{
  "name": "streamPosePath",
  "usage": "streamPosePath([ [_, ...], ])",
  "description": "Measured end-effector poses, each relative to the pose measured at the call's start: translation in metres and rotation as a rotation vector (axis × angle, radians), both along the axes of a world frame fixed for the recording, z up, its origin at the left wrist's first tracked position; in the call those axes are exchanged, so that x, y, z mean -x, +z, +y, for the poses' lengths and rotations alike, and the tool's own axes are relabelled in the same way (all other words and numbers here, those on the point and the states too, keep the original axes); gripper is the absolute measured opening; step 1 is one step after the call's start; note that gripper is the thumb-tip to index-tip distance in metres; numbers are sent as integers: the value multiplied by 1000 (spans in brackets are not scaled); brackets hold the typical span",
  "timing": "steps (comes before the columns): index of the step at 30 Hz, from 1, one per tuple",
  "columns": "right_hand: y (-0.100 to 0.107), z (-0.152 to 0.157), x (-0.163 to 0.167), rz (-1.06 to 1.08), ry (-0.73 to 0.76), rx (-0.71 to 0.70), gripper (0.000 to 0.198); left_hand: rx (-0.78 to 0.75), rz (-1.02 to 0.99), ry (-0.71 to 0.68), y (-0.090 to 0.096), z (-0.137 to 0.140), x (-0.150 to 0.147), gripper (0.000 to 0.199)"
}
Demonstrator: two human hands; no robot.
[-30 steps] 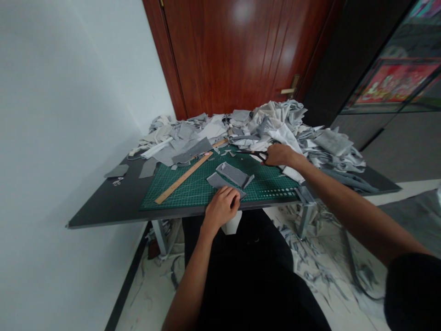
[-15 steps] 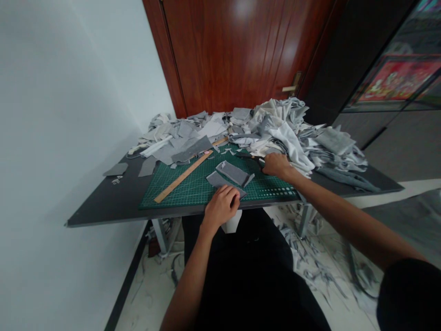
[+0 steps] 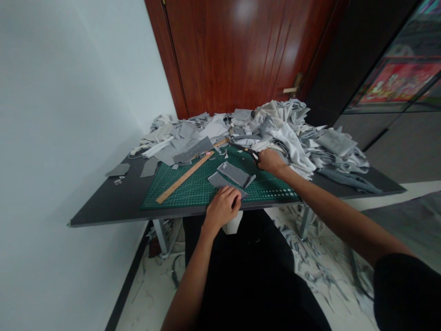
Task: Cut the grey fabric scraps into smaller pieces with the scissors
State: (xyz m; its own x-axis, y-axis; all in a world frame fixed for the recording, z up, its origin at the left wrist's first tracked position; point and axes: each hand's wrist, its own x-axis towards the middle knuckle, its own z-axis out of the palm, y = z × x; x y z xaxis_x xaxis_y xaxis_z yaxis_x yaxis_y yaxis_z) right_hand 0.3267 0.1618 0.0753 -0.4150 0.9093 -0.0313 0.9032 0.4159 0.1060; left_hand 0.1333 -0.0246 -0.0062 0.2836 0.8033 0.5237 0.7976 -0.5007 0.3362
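Observation:
My right hand (image 3: 271, 161) is closed around the handles of black scissors (image 3: 246, 149), whose blades point left over the back of the green cutting mat (image 3: 186, 195). Curled at the table's front edge, my left hand (image 3: 223, 207) pinches a grey fabric strip (image 3: 218, 179) that lies flat on the mat. Just beyond it rests another grey fabric piece (image 3: 236, 174) with turned-up edges. Below my left hand a whitish piece (image 3: 233, 224) hangs past the table edge; whether my fingers hold it, I cannot tell. Small scraps (image 3: 224, 154) lie near the scissor tips.
A wooden ruler (image 3: 186, 177) crosses the mat's left side. Heaped grey and white fabric (image 3: 285, 133) covers the back and right of the dark table (image 3: 103, 202). Two grey pieces, one of them a cut piece (image 3: 149, 167), lie at left. Offcuts (image 3: 313, 271) litter the floor.
My right hand has moved a little left and away from me with the scissors, whose tips now reach farther back. Small scraps on the mat have shifted. My left hand stays in place.

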Motion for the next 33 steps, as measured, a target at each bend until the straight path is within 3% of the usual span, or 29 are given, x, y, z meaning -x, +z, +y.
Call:
streamPosePath([
  [3, 3, 3, -12, -8, -46, -123, 55, -4, 8, 3, 0, 0, 0, 16],
  [8, 5, 11, -33, -109, -20, -4, 55, -13, 6, 11, -1, 0, 0, 16],
  [11, 10, 12, -43, -108, -17, 158, 54, -15, 11, 9, -1, 0, 0, 16],
  [15, 24, 11, -48, 104, -49, 465, 65, -18, 8, 1, -2, 0, 0, 16],
  [22, 55, 27, -19, 150, -89, 662, 68, -14, 9, 4, -1, 0, 0, 16],
  [29, 69, 34, 30, 34, -29, 516, 68, -5, 11, 1, -1, 0, 0, 15],
  [33, 67, 7, 62, -121, 72, 169, 48, -14, 11, -1, -1, 0, 0, 15],
])
